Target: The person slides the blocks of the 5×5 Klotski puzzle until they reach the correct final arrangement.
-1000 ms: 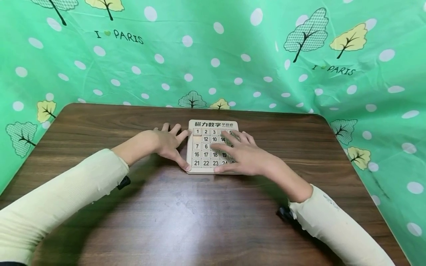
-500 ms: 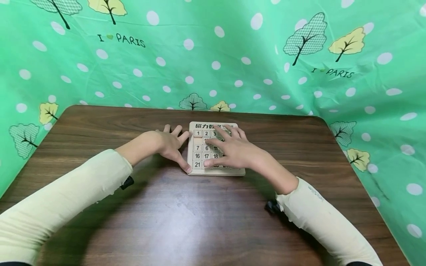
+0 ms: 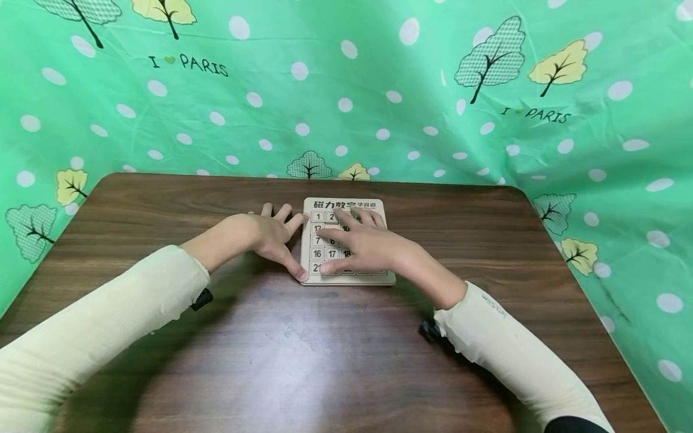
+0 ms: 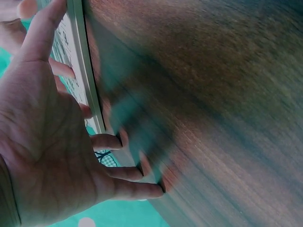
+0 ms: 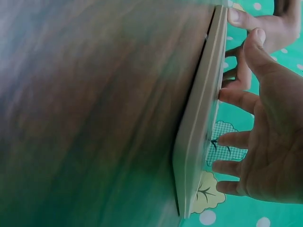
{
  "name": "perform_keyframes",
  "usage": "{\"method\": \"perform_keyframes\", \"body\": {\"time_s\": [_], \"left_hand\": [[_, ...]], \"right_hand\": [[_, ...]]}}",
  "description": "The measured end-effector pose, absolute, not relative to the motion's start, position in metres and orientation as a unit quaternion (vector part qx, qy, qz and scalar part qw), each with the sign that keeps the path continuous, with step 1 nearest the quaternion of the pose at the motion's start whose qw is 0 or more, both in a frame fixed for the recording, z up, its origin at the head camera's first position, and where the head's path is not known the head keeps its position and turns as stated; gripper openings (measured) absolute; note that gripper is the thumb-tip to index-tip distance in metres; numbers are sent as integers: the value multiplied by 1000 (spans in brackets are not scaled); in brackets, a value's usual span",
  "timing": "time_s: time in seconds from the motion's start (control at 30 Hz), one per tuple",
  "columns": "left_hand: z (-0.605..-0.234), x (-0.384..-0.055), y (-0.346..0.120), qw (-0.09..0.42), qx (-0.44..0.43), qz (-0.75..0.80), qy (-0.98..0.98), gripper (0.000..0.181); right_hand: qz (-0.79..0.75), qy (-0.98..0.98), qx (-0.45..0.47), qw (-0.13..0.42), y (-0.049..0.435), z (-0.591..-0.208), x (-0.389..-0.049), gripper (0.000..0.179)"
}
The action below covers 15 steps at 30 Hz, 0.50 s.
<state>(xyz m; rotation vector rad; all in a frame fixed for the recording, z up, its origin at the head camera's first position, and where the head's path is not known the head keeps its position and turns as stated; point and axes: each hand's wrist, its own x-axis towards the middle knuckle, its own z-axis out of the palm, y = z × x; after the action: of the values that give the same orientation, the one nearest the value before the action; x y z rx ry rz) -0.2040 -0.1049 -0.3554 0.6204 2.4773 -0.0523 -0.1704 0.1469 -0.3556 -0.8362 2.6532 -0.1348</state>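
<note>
A pale number sliding puzzle (image 3: 368, 280) with Chinese lettering along its top lies on the table. My left hand (image 3: 267, 234) is spread at its left side, thumb at the lower left corner and index fingertip by the upper left edge. Over the board reaches my right hand (image 3: 373, 246), fingers spread, the index fingertip on the number 12 tile (image 3: 317, 228) in the left column, second row. Right of that tile shows a gap. The right hand covers many tiles on the right. In the right wrist view, its fingers (image 5: 234, 139) extend over the board's face.
A dark wood-grain table (image 3: 303, 361) bears the puzzle near its far edge. Behind hangs a green dotted curtain (image 3: 346, 102) printed with trees. Both forearms wear cream sleeves (image 3: 130, 307), with a small black device (image 3: 430, 331) at the right wrist.
My right hand has moved left across the board, and the number 12 tile has slid left into the gap below the number 1 tile. My left hand stays at the board's edge.
</note>
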Motion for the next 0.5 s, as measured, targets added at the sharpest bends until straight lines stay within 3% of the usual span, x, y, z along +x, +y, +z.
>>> {"method": "perform_keyframes", "body": {"time_s": [0.3,0.5], "left_hand": [[-354,-202,-106,288,232,-19,929,145],[-354,-202,-105,286,233,-15,929,145]], "right_hand": [[-74,941,-285,167,154,-352,-165,96],[-68,941,-286,166,166,-349,-154,90]]}}
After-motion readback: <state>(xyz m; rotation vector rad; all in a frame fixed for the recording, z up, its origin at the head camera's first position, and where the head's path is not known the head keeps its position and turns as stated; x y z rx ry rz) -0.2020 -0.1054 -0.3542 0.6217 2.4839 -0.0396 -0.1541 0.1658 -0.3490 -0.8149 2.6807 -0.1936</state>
